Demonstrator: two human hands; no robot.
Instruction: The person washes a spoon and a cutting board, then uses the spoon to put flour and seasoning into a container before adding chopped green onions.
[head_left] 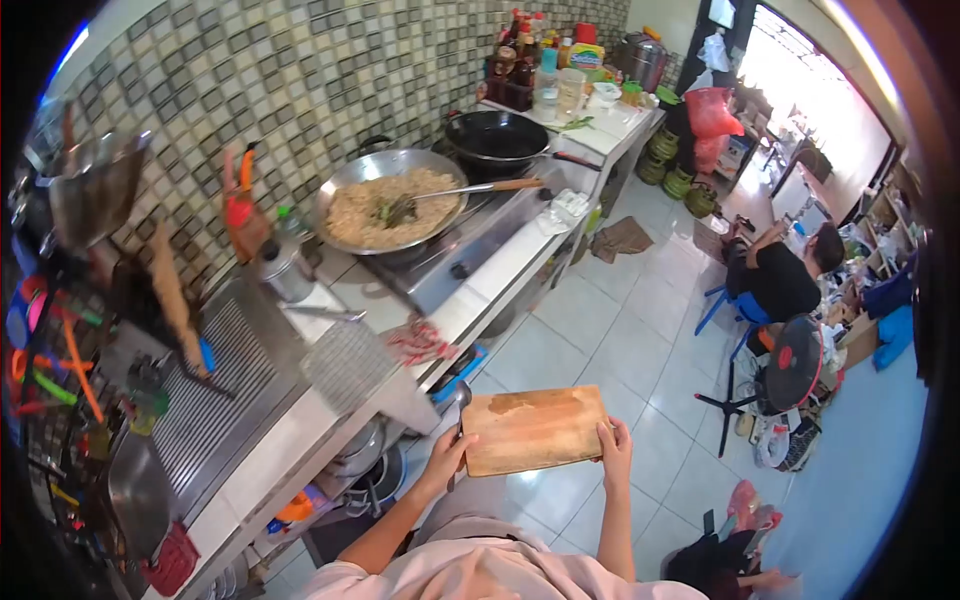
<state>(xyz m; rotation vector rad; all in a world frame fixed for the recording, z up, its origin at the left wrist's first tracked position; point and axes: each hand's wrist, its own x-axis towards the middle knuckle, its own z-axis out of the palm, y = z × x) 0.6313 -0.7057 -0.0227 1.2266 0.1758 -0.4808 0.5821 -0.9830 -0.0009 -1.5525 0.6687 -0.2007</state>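
Wooden board (535, 432) lies between the two hands, held up over the tiled floor (580, 340) in front of the torso, its broad face turned up toward the head. Its long axis runs from left to right across the body, the right end a touch farther forward, so each short edge meets one hand. The left hand (445, 462) is closed on the left short edge, thumb on the upper face, and also has a long-handled spoon (463, 395) in its grasp, the bowl standing just past the board's far left corner. The right hand (616, 445) grips the opposite edge, thumb near the upper face; the fingertips under the board are hidden. Of the two, the left hand is nearer to the counter (520, 262), where a wide pan (380, 167) of food sits ahead and to the left, well apart from the board. A darker patch marks the board's far side.
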